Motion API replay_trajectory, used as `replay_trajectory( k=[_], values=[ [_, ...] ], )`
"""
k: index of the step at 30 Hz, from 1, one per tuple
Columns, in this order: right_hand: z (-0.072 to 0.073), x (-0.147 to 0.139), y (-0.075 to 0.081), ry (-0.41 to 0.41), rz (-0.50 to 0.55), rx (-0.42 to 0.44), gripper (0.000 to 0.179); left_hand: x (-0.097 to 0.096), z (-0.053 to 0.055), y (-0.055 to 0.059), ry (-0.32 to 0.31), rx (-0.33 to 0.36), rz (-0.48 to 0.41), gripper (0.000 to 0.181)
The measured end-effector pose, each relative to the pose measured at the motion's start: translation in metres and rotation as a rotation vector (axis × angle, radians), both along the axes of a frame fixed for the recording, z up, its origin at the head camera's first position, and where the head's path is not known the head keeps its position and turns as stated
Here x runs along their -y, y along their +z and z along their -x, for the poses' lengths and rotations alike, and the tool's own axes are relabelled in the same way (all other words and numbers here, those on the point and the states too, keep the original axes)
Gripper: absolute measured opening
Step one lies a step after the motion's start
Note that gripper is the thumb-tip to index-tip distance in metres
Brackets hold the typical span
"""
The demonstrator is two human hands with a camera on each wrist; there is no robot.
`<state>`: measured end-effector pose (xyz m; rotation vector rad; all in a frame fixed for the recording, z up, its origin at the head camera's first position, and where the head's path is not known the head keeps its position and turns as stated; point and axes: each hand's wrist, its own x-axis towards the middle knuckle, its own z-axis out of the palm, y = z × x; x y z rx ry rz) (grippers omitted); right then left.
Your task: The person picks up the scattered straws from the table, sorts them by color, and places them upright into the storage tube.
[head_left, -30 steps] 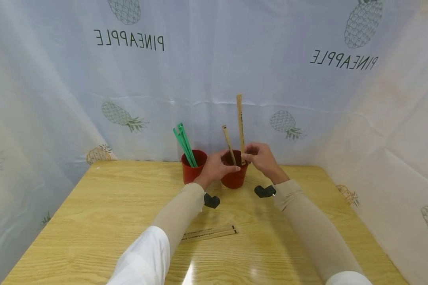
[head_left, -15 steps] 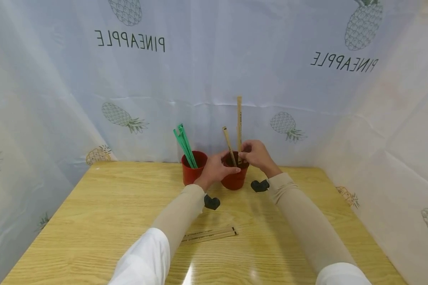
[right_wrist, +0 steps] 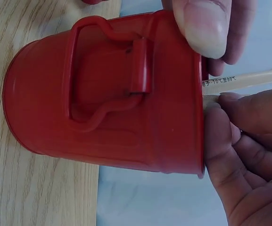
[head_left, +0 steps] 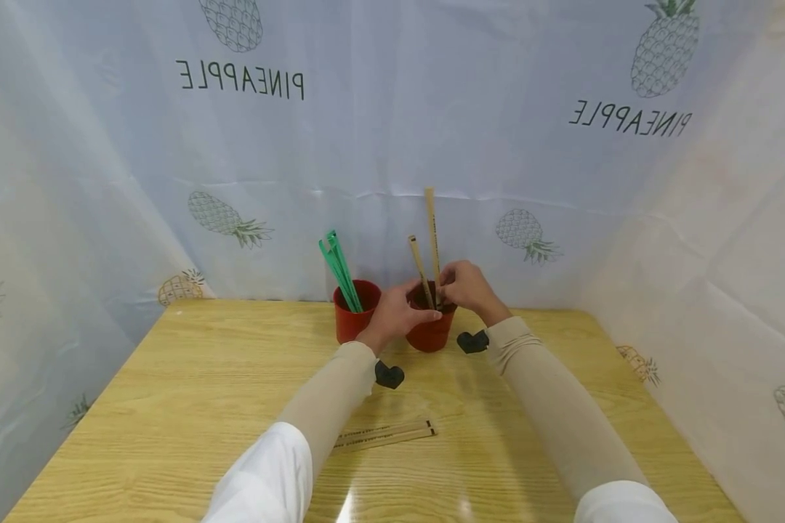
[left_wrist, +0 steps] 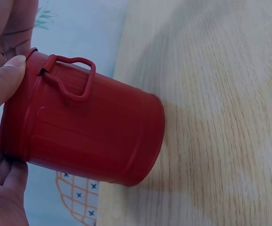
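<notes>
My left hand (head_left: 395, 314) grips the rim of the right-hand red metal bucket (head_left: 428, 336), thumb at the near side. In the left wrist view that bucket (left_wrist: 93, 125) shows a wire handle hanging on its wall. Just over the rim my right hand (head_left: 469, 286) pinches a tan-wrapped straw (head_left: 432, 225) near its lower end; the straw stands nearly upright, leaning slightly left. Another tan-wrapped straw (head_left: 419, 258) leans inside the same bucket. The right wrist view shows a printed wrapper (right_wrist: 244, 81) beyond the rim; the pinched straw's lower end is hidden by fingers and bucket wall.
A second red bucket (head_left: 349, 325) close on the left holds several green-wrapped straws (head_left: 341, 272). Tan-wrapped straws (head_left: 392, 436) lie on the wooden table (head_left: 235, 385), partly behind the left forearm. A pineapple-print curtain (head_left: 379, 109) hangs behind the table.
My right hand has moved left over the bucket, and the pinched straw has come lower and tilted slightly left. The left hand stays on the rim.
</notes>
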<state>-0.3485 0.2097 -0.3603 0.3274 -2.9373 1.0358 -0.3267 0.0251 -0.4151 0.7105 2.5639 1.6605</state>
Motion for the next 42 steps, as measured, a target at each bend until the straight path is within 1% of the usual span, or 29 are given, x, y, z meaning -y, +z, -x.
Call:
replay_trajectory(
  k=[5, 12, 16, 20, 24, 29, 31, 34, 37, 39, 42],
  values=[
    [0.000, 0.001, 0.001, -0.009, -0.004, 0.008, 0.007, 0.001, 0.000, 0.000, 0.004, -0.006, 0.012, 0.068],
    [-0.001, -0.001, 0.003, -0.036, -0.023, -0.014, 0.013, 0.000, -0.002, 0.001, 0.016, 0.008, 0.018, 0.078],
    [-0.005, -0.001, 0.004, -0.032, 0.007, -0.008, 0.014, 0.000, -0.002, 0.001, 0.025, 0.024, 0.026, 0.083],
    [-0.013, -0.003, 0.006, -0.024, 0.104, -0.011, 0.014, 0.000, -0.002, 0.002, 0.030, 0.030, 0.028, 0.085],
    [-0.025, -0.006, 0.006, -0.020, 0.258, 0.008, 0.015, 0.000, -0.002, 0.003, 0.027, 0.027, 0.016, 0.082],
    [-0.046, -0.012, 0.002, 0.004, 0.453, 0.067, 0.014, -0.001, -0.003, 0.001, 0.030, 0.027, 0.036, 0.083],
    [-0.059, -0.013, -0.001, 0.027, 0.516, 0.094, 0.016, -0.001, -0.002, 0.000, 0.035, 0.022, 0.051, 0.083],
    [-0.079, -0.009, -0.007, 0.068, 0.575, 0.139, 0.017, -0.001, -0.002, 0.000, 0.033, 0.009, 0.052, 0.078],
    [-0.100, -0.003, -0.020, 0.111, 0.548, 0.192, 0.019, -0.001, -0.001, 0.001, 0.036, -0.003, 0.049, 0.075],
    [-0.111, 0.003, -0.031, 0.141, 0.500, 0.223, 0.020, -0.001, -0.001, 0.001, 0.040, -0.003, 0.052, 0.076],
    [-0.124, 0.013, -0.049, 0.207, 0.430, 0.248, 0.016, 0.000, -0.001, 0.001, 0.042, -0.010, 0.060, 0.080]
  ],
)
